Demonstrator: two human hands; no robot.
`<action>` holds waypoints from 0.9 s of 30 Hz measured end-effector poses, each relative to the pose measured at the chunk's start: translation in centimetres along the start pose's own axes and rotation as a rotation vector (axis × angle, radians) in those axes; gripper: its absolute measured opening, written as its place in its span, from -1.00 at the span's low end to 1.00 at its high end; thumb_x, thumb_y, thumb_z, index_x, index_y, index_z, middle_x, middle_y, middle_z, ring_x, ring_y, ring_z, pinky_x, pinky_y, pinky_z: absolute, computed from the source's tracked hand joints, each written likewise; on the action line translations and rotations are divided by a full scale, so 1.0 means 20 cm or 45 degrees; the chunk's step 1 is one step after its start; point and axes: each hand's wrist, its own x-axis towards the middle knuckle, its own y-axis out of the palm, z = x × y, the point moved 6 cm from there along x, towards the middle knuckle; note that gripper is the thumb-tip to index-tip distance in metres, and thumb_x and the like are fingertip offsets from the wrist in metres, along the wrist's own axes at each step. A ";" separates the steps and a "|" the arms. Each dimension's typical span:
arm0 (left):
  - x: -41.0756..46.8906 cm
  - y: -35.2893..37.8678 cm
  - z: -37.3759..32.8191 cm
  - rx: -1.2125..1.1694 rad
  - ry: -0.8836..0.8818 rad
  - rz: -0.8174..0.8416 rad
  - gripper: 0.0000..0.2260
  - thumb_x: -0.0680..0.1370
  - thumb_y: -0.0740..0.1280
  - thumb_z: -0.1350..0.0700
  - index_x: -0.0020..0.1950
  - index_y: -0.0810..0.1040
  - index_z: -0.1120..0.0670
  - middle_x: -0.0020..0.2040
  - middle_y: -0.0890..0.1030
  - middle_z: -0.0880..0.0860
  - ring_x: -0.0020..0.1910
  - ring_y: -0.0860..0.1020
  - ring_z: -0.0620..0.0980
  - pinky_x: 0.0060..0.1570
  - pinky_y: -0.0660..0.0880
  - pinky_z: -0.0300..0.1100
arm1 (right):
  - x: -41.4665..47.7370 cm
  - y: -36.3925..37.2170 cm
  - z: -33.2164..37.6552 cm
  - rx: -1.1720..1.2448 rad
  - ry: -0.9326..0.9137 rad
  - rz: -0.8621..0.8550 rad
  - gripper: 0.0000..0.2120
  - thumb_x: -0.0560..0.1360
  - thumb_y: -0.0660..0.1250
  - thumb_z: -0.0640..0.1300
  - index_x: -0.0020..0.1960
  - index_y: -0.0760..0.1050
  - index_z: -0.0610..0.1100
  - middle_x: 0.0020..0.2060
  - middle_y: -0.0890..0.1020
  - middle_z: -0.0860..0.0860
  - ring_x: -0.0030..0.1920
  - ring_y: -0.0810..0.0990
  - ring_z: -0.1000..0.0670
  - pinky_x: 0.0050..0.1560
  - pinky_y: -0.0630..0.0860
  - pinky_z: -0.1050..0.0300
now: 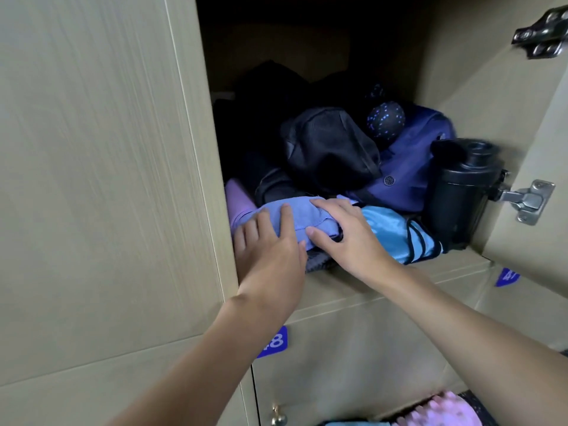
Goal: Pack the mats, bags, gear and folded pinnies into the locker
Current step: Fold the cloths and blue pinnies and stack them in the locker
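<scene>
Lavender pinnie (299,217) at locker (399,272) mouth: left hand (270,250) flat on it, right hand (347,241) pinching its edge; bags (332,149), bottle (461,192) crowd behind.

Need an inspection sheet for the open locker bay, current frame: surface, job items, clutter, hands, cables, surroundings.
Surface: beige wood-grain locker shelf, bare at the front lip, crowded behind.
Job's things: folded lavender cloth pinny at front; purple rolled mat far left; shiny light-blue drawstring bag front right; navy backpack behind it; black bag on top; black plastic bottle standing at right.
Clutter: dark dotted round item behind the bags.
Hands: left hand flat on the pinny; right hand grips its front edge, thumb in front, fingers on top.
Cables: nothing seen.
Surroundings: metal door hinge; blue number label below; pink fabric at bottom edge.
</scene>
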 end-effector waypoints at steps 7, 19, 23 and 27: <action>0.01 -0.01 -0.01 -0.237 -0.024 -0.024 -0.57 0.51 0.38 -0.02 0.35 0.47 0.05 0.25 0.51 0.26 0.15 0.51 0.27 0.19 0.42 0.11 | -0.03 -0.07 0.03 0.109 0.066 -0.002 -0.48 0.52 0.43 -0.08 0.45 0.39 0.01 0.20 0.43 0.12 0.22 0.35 0.23 0.16 0.15 0.60; 0.02 -0.13 -0.02 -0.505 0.069 -0.079 -0.50 0.50 0.24 -0.03 0.37 0.46 0.20 0.35 0.42 0.30 0.29 0.41 0.31 0.32 0.32 0.20 | -0.15 -0.20 0.16 0.031 0.155 -0.101 -0.43 0.51 0.42 -0.09 0.47 0.32 0.07 0.26 0.38 0.10 0.18 0.38 0.22 0.08 0.21 0.62; 0.01 -0.15 -0.02 -0.532 0.098 -0.112 -0.54 0.50 0.37 0.06 0.34 0.48 0.25 0.35 0.41 0.34 0.30 0.39 0.32 0.34 0.29 0.23 | -0.15 -0.19 0.15 -0.016 0.229 -0.040 -0.39 0.50 0.44 -0.07 0.48 0.31 0.09 0.23 0.46 0.10 0.19 0.45 0.12 0.08 0.31 0.47; 0.01 -0.15 -0.03 -0.484 0.124 -0.110 -0.49 0.45 0.44 0.08 0.34 0.49 0.27 0.37 0.40 0.32 0.29 0.40 0.32 0.37 0.27 0.21 | -0.09 -0.19 0.20 -0.046 0.179 -0.104 -0.40 0.45 0.48 -0.17 0.44 0.39 0.03 0.17 0.53 0.16 0.14 0.44 0.24 0.08 0.26 0.60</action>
